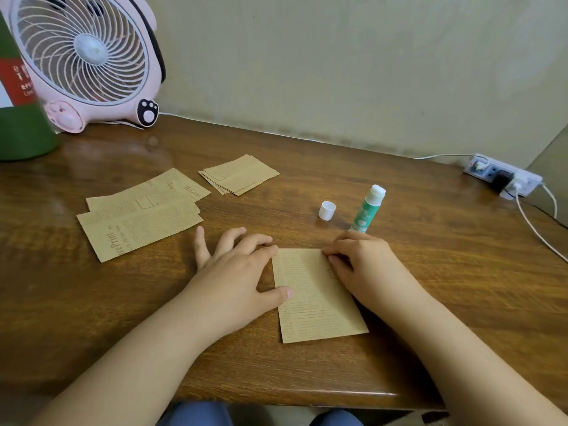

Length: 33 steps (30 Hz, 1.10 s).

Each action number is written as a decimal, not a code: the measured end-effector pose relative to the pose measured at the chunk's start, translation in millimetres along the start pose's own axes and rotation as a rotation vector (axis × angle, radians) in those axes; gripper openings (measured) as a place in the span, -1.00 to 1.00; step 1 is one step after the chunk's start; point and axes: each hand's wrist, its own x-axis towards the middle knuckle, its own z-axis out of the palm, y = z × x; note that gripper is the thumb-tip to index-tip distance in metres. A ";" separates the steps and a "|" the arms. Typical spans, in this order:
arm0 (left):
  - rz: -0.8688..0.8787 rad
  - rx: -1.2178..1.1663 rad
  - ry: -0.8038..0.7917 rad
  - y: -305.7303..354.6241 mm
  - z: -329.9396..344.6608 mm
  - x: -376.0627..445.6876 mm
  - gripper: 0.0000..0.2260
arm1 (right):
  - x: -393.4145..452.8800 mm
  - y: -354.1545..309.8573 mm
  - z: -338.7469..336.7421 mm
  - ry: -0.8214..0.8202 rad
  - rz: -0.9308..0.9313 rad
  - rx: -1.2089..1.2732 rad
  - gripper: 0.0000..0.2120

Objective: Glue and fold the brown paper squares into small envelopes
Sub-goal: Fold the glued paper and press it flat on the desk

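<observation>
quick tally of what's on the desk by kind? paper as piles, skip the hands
Brown paper groups: 3 (folded piece, flat sheets, small stack)
Glue stick: 1
Glue cap: 1
Pink fan: 1
Green container: 1
Power strip: 1
Total: 8

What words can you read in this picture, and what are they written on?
"rePrint", cut off at the start: front sheet of the brown paper sheets.
"H.Gra", cut off at the end: the sheet behind it.
Green container's red label: pale writing, too blurred to read.
Glue stick: label too small to read.
Folded paper under the left hand and right hand: fine print, unreadable.
</observation>
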 end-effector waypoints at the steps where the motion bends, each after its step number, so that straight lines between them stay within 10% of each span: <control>1: -0.001 -0.003 0.003 -0.1 0.0 -0.3 -0.37 | 2.3 -4.8 0.2 -0.013 -0.019 -0.016 -0.79; 6: -0.009 0.009 0.007 1.5 -1.9 -2.4 -0.37 | 10.9 -44.8 16.2 -0.097 -0.227 0.038 -0.66; 33: -0.062 0.476 0.107 37.5 -15.6 -23.6 -0.33 | -19.4 -23.9 -11.0 -0.056 -0.041 -0.098 -0.62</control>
